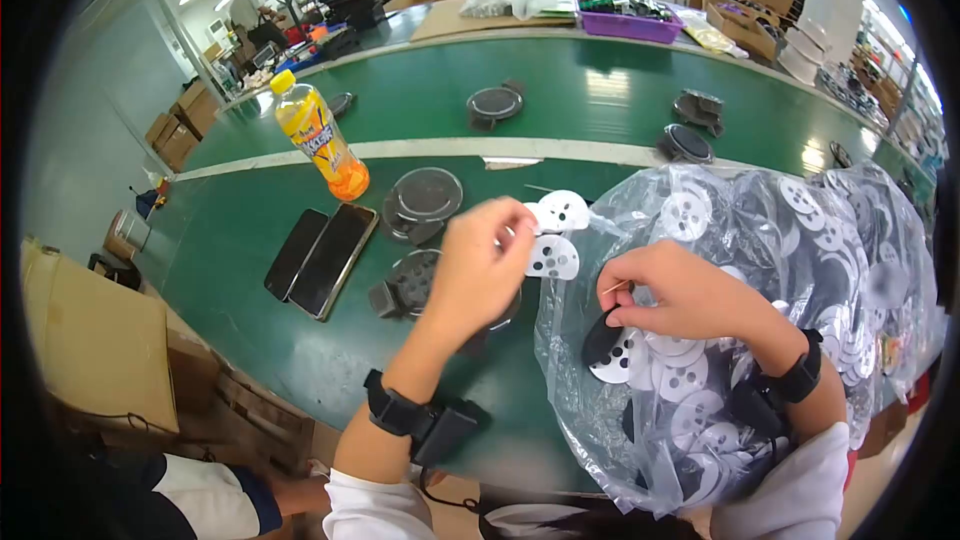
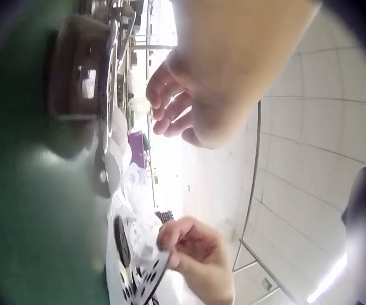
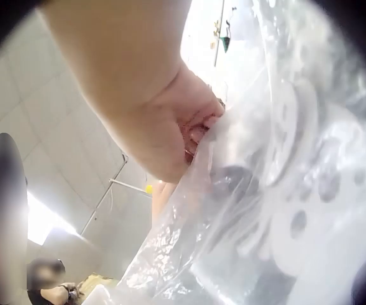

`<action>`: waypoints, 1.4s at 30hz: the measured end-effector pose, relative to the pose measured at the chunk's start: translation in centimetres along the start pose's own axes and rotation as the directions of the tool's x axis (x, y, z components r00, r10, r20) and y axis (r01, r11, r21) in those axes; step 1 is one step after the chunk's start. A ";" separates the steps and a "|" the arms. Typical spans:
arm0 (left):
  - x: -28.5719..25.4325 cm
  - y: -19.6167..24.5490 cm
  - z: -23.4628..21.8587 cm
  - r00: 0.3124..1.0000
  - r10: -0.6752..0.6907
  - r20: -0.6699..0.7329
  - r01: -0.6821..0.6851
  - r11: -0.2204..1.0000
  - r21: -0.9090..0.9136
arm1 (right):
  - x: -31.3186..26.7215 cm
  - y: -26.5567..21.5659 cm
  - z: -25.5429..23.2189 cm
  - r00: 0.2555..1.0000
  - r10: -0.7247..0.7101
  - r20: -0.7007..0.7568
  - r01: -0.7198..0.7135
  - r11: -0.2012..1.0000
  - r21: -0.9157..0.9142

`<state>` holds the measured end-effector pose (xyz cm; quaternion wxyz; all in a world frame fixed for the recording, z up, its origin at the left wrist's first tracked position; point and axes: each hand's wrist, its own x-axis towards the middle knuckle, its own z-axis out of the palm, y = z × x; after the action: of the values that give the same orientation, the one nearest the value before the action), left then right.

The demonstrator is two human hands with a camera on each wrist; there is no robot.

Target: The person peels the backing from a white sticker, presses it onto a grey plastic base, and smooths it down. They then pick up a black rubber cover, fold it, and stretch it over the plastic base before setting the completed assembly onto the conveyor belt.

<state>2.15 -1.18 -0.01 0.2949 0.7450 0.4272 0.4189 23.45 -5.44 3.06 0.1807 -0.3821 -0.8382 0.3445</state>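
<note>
Here, a green tabletop (image 1: 290, 350) bears a crumpled clear bag (image 1: 770, 240) packed with pale discs (image 1: 690, 215). Beside it the left hand (image 1: 480, 260) has blurred, bent fingers (image 1: 508, 213); whether they hold anything, I cannot tell. Over the bag's left part, the right hand (image 1: 685, 290) pinches one white disc (image 2: 152, 277), thin, dark-edged, punched with dark holes.
</note>
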 end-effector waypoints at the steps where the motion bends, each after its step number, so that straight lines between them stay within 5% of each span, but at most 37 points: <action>1: -0.4 0.4 0.5 0.995 -0.033 0.089 0.045 0.989 -0.141 | -0.1 -0.5 -0.3 1.000 -0.004 -0.009 0.004 1.000 -0.010; 3: -1.3 0.9 1.2 0.917 -0.203 0.343 0.343 0.841 -0.418 | -0.3 -1.7 -1.0 0.979 -0.088 -0.184 0.119 0.979 0.167; 4: -1.5 1.8 1.2 0.855 -0.216 0.471 0.455 0.748 -0.483 | -0.3 -2.1 -1.5 0.925 -0.257 -0.279 0.269 0.963 0.006; 5: -1.6 2.7 1.2 0.777 -0.208 0.594 0.567 0.640 -0.518 | -0.4 -2.5 -1.7 0.922 -0.258 -0.290 0.267 0.964 -0.009; 6: -1.7 2.9 1.2 0.778 -0.192 0.599 0.559 0.647 -0.518 | -0.5 -2.8 -1.8 0.880 -0.348 -0.324 0.312 0.937 -0.158; 8: -1.7 3.1 1.0 0.724 -0.058 0.687 0.650 0.390 -0.652 | -1.0 -2.8 -2.4 0.834 -0.481 -0.270 0.377 0.854 -0.357; 9: -1.8 3.2 1.0 0.720 -0.045 0.693 0.649 0.397 -0.649 | -1.1 -3.0 -2.6 0.833 -0.479 -0.279 0.368 0.854 -0.368; 11: -1.6 3.2 1.0 0.850 -0.157 0.503 0.526 0.313 -0.791 | -1.2 -3.4 -3.0 0.849 -0.202 -0.488 0.213 0.977 -0.034; 12: -1.4 3.0 0.9 0.864 -0.227 0.449 0.502 0.335 -0.797 | -1.0 -2.5 -3.7 0.830 -0.085 -0.552 0.277 0.921 0.274; 15: -1.3 3.2 1.1 0.914 -0.259 0.314 0.400 0.432 -0.809 | -1.9 -1.6 -8.1 0.750 -0.014 -0.661 0.196 0.960 0.202; 20: -1.7 4.0 1.7 0.944 -0.217 0.249 0.330 0.562 -0.759 | -2.4 -2.0 -6.9 0.807 0.192 -0.558 -0.034 0.959 0.281; 23: -1.7 4.4 1.4 0.958 -0.199 0.208 0.286 0.568 -0.772 | -1.5 -2.5 -4.6 0.876 0.031 -0.481 0.148 0.932 0.330; 29: -2.5 5.7 0.9 0.994 -0.085 0.073 0.111 0.656 -0.747 | -1.3 -4.6 -2.1 0.903 -0.128 -0.409 0.212 0.963 0.167; 34: -3.1 6.4 1.1 0.989 -0.143 -0.044 0.064 0.668 -0.741 | -1.1 -4.7 -1.4 0.949 -0.002 -0.317 0.102 0.948 0.300; 42: -4.1 6.0 0.8 0.998 -0.056 -0.017 0.023 0.638 -0.769 | -1.5 -5.2 -0.7 0.928 -0.040 -0.371 0.193 0.903 0.385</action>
<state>4.06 -7.66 2.89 0.5841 0.5314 0.2306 0.5686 22.11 -8.75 7.19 0.4260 -0.3392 -0.7212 0.4282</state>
